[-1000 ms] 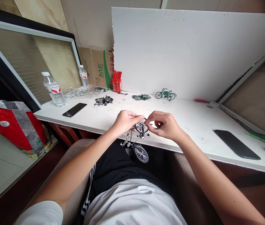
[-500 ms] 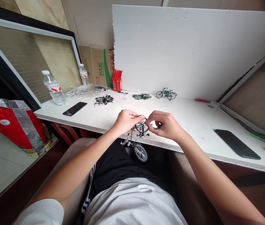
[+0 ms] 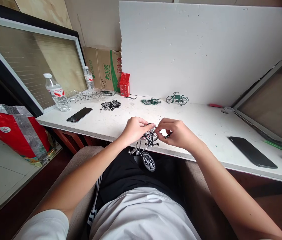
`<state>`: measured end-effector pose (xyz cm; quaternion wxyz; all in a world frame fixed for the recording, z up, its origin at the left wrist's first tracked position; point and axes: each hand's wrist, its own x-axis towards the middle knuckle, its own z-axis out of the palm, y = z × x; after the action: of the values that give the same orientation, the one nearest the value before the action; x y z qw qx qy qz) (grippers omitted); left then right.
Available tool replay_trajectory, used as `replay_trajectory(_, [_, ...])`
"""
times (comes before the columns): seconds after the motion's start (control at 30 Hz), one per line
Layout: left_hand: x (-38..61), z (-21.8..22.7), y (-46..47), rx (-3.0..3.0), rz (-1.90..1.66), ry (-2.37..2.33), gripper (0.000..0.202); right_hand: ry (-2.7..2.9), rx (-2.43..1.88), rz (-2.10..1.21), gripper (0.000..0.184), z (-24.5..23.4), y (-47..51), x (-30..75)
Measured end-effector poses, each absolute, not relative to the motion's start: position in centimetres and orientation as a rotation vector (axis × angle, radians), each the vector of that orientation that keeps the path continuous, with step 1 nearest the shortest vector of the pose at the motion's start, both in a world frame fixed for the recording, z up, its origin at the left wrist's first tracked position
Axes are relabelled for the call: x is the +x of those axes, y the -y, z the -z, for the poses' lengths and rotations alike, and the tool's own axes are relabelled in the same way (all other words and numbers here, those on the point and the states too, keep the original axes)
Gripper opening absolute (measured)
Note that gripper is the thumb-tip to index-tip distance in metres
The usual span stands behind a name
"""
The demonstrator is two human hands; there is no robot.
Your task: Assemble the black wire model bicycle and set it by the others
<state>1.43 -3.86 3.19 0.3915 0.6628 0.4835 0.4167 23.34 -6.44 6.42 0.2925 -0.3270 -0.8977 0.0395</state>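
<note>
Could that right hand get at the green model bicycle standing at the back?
Probably yes: nothing visible blocks the way between the right hand and the standing green model bicycle, though that hand is occupied at the black model bicycle.

Wearer's clothing: white shirt (image 3: 141, 216), plain, light cloth, grey shading in the creases; lower hem curved, 1 raised pucker close to it. Left sleeve (image 3: 47, 225): white, short, loose, round hem on the upper arm. Legwear (image 3: 116, 178): black, visible below the near edge of the tabletop (image 3: 200, 123); leg length cannot be told. White stripes (image 3: 96, 190) run lengthwise along its left side; count unclear. Both forearms bare, smooth, tapering to narrow wrists; 1 small spot on the right forearm (image 3: 230, 180). Left hand (image 3: 136, 128) and right hand (image 3: 174, 132): bare, slim fingers.
</note>
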Motion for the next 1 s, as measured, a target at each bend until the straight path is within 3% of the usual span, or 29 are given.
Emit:
replay_trajectory(0.53, [1.8, -2.6, 4.0, 1.708, -1.010, -1.246, 0.041, 2.542, -1.013, 0.119, 0.020, -6.8, 7.0, 23.1])
replay_trajectory(1.0, [2.3, -2.2, 4.2, 1.734, -1.016, -1.282, 0.031, 2.532, -1.078, 0.007, 0.015, -6.7, 6.7, 23.0])
